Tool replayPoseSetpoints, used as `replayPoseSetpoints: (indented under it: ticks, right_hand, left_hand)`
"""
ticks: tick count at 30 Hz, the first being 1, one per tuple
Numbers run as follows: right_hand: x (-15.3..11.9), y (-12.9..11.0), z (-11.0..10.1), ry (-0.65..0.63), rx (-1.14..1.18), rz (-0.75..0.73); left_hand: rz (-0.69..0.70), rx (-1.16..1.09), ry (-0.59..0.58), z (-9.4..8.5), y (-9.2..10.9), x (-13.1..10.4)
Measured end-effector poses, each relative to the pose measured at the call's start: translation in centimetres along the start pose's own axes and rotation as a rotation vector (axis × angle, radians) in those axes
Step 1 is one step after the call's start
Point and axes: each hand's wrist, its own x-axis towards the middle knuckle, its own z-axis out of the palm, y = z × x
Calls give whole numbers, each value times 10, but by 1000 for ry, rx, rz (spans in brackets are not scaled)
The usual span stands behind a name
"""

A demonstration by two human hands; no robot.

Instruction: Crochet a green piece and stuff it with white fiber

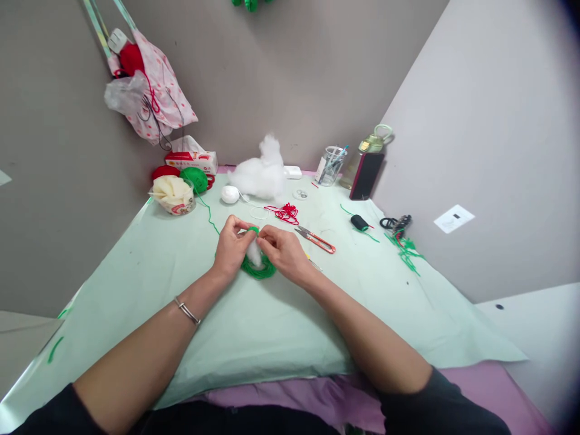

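Note:
My left hand (232,246) pinches a small green yarn piece (254,230) above the middle of the table. The fingers of my right hand (285,249) are closed where a tuft of white stuffing (255,254) meets that piece; the fingertips hide the exact grip. The tuft hangs downward between both hands. Under them lies a loose coil of green yarn (258,270). Just right of my right hand are orange-handled thread snips (317,240) and a thin metal tool (314,263), partly hidden by the hand.
Behind my hands are a stuffing heap (263,172), a white yarn ball (230,194) and tangled red yarn (286,213). A tub (174,196) and green ball (194,179) stand left; a glass jar (330,166), phone (367,176) and black spool (359,223) are right.

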Motion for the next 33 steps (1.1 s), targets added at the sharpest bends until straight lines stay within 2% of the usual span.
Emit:
replayPoseSetpoints:
  ticks: [4,8,13,19,25,33]
  right_hand:
    - [6,-2,-14,65,87,-60]
    - [8,-2,-23,5,293,-49]
    - [9,7,-20,82,105,-6]
    - [10,15,-10,35,-25,-31]
    - [11,21,-3,50,8,41]
    - [11,17,-16,10,20,91]
  left_hand:
    - [-44,-24,-61,3,4,-3]
    - [-84,-50,-114,6,7,-7]
    - [-110,-91,-57,5,7,-7]
    - [-131,-105,-21,6,3,-8]
    - [-164,-130,-84,8,3,-11]
    - [-248,-173,-234,9,14,-15]
